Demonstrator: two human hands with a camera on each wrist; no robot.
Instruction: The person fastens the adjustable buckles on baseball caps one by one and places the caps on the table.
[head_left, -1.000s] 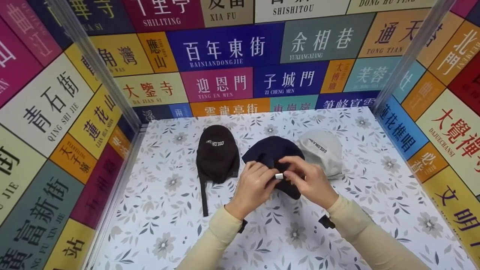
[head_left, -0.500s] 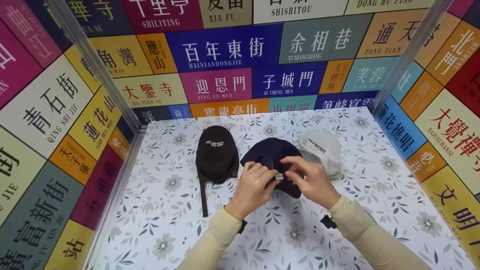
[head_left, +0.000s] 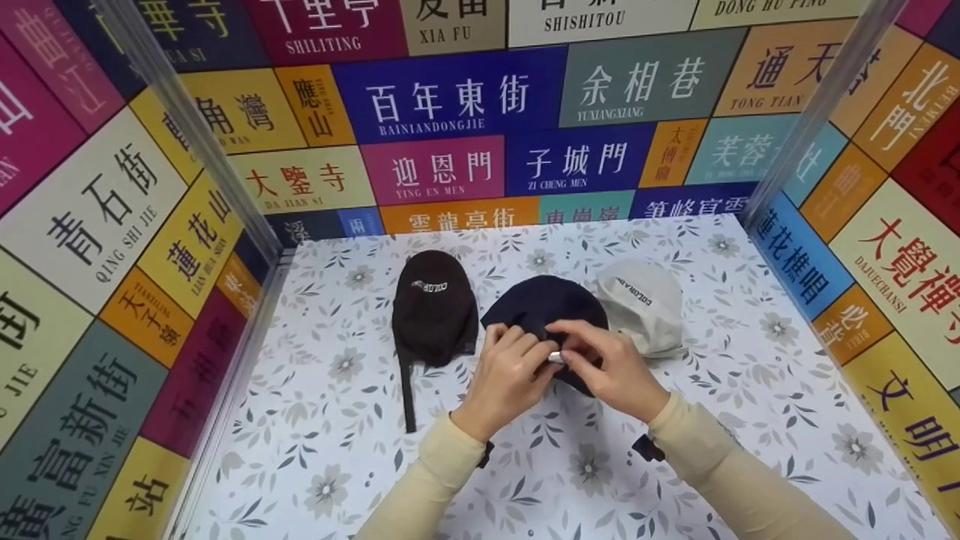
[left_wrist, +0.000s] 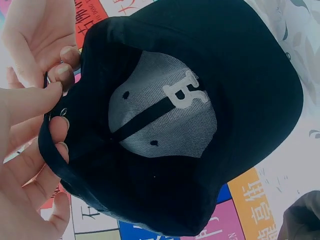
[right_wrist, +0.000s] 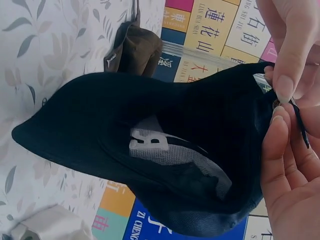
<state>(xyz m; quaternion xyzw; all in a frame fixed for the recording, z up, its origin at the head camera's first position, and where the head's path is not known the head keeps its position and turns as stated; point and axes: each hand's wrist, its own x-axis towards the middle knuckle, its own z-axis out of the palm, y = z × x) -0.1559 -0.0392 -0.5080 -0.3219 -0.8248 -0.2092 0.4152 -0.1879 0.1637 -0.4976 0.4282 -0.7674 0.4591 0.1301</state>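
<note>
A dark navy cap (head_left: 551,296) is held up over the table by both hands at its back strap. Its mesh-lined inside, with a pale letter patch (left_wrist: 186,92), faces the left wrist camera. My left hand (head_left: 506,375) grips the strap at the back edge, fingers curled round it. Thumb and forefinger of my right hand (head_left: 616,371) pinch close to it, beside a small shiny metal buckle (head_left: 556,357). In the right wrist view the loose strap end (right_wrist: 301,127) hangs past the fingertips, which partly hide the buckle.
To the left lies a dark brown cap (head_left: 433,307), its long strap (head_left: 409,397) stretched toward me. A light grey cap (head_left: 649,307) lies right of the navy one, partly behind it. Colourful sign-patterned walls (head_left: 450,97) enclose the floral-patterned table (head_left: 330,435).
My right hand has moved slightly left, its fingertips closer to the buckle and left hand. The buckle has tilted, and the cap has shifted a little. My left hand stays almost in place.
</note>
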